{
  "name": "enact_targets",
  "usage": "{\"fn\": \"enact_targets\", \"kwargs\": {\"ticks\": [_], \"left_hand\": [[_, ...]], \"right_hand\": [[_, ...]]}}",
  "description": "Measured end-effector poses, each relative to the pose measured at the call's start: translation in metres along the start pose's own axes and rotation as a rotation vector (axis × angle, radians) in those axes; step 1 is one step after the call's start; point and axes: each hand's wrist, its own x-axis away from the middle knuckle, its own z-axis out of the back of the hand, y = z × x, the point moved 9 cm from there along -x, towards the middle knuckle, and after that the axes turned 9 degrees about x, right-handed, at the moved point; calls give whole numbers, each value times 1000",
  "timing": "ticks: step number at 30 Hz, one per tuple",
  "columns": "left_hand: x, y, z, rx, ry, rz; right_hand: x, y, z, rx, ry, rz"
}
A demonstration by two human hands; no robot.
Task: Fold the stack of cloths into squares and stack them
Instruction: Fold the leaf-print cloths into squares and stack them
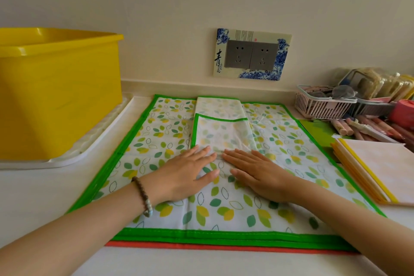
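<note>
Green binding frames the leaf-print cloth [161, 132] that lies spread flat on the white desk [33, 186]. The fabric looks thin and smooth, with faint crease lines. Under its near edge we see a second green border and the orange-red hem [224, 247] of another cloth, so several lie stacked.

On top, running from the far edge toward us, lies a folded cloth [221, 134]. It is a narrow, roughly rectangular strip showing its paler reverse, with a green border turned across it.

Our left hand [188, 175] and right hand [257, 172] lie palm down side by side in the middle of the spread cloth. The fingers are straight and gripping nothing, and the fingertips press on the strip's near end. A beaded bracelet [143, 195] circles the left wrist.

To the left, a glossy yellow plastic tub [58, 96] stands on a ribbed white tray [89, 141]. To the right are a white slatted basket [322, 105], a heap of pencils [369, 127] and a pale pad [380, 168] with yellow edges, just beside the cloth. A grey double socket [252, 55] sits on the wall behind.
</note>
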Motion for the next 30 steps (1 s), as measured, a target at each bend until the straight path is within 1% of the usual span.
{"fn": "enact_targets", "kwargs": {"ticks": [6, 10, 12, 14, 15, 17, 19, 22, 27, 30], "left_hand": [[0, -2, -2, 20, -19, -2], [-2, -5, -4, 23, -37, 13], [-2, -5, -7, -24, -40, 6], [-1, -6, -9, -64, -42, 3], [-1, -7, -10, -72, -43, 3], [-1, -8, -10, -73, -43, 3], [0, -6, -10, -71, -39, 0], [1, -4, -8, -58, -22, -1], [2, -5, -3, -23, 10, 14], [-2, -7, 8, 71, 41, 37]], "right_hand": [[32, 40, -1, 2, -66, -53], [38, 46, -1, -57, -82, -59], [35, 46, 7, -97, -55, -72], [31, 51, 21, -115, 21, -108], [30, 54, 27, -92, 61, -127], [24, 56, 34, 29, 102, -134], [17, 52, 37, 158, 98, -98], [9, 44, 42, 264, 104, -58], [1, 39, 46, 308, 145, -26], [-5, 42, 47, 283, 178, -52]]}}
